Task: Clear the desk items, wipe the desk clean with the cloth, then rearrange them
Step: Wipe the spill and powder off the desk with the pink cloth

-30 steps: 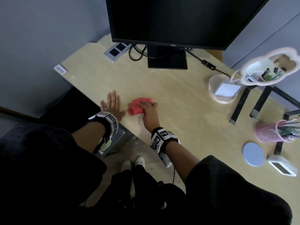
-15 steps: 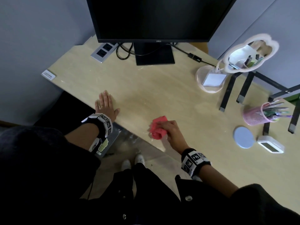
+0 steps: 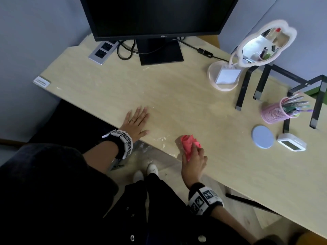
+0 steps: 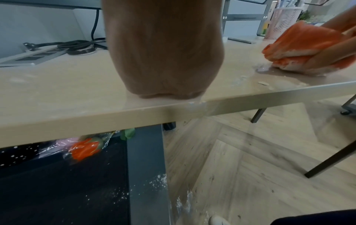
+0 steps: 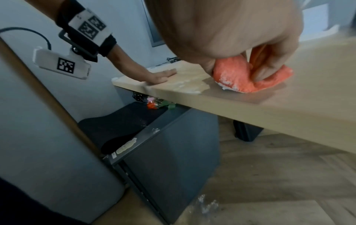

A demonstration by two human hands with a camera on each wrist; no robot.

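Note:
A crumpled red cloth (image 3: pixel 188 144) lies on the light wooden desk (image 3: pixel 177 96) close to its front edge. My right hand (image 3: pixel 193 159) grips the cloth (image 5: pixel 248 79) with curled fingers and presses it on the desk. White smears coat the underside of the cloth (image 4: pixel 300 47). My left hand (image 3: pixel 136 121) lies flat on the desk near the front edge, fingers straight, holding nothing. White crumbs (image 3: pixel 161 139) sit on the desk between the two hands.
A black monitor (image 3: pixel 155 16) stands at the back, a power strip (image 3: pixel 103 51) to its left. At the right are a cloud-shaped mirror (image 3: pixel 265 45), a black stand (image 3: pixel 265 82), a pink pen cup (image 3: pixel 276 112), a blue coaster (image 3: pixel 262 137) and a small white clock (image 3: pixel 292 142).
My right hand has dragged the red cloth from beside the left hand rightward along the front edge. The left hand has stayed flat in place.

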